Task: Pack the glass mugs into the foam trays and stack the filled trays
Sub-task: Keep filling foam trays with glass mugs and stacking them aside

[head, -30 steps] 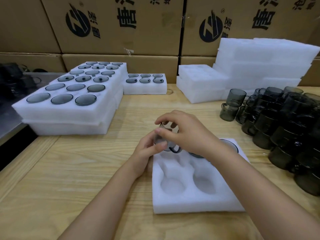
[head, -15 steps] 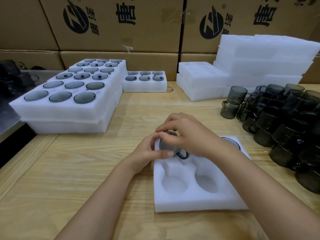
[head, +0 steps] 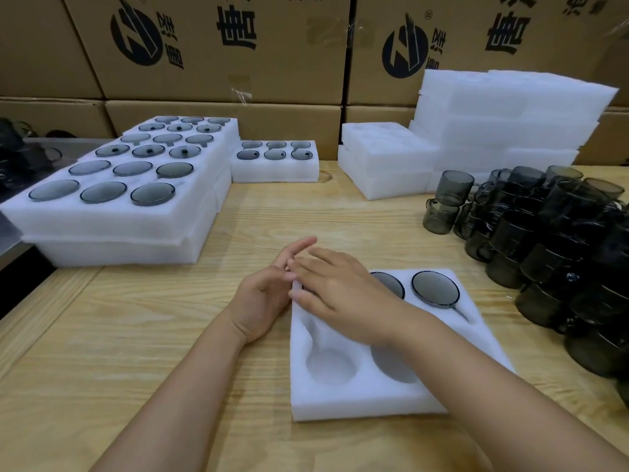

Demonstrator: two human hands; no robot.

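Right hand (head: 340, 294), fingers flat, presses the foam tray's (head: 357, 403) upper-left pocket, frame centre; left hand (head: 265, 296) loosely spread beside it — the hidden mug, if tilted, could crack under pressure.

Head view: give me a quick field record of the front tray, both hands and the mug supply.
front tray: two near pockets empty
seated mugs: two visible, far row
right hand: open, flat over far-left pocket, contents hidden
left hand: open, beside tray's left edge
loose mugs: piled at right
filled trays: stacked at left
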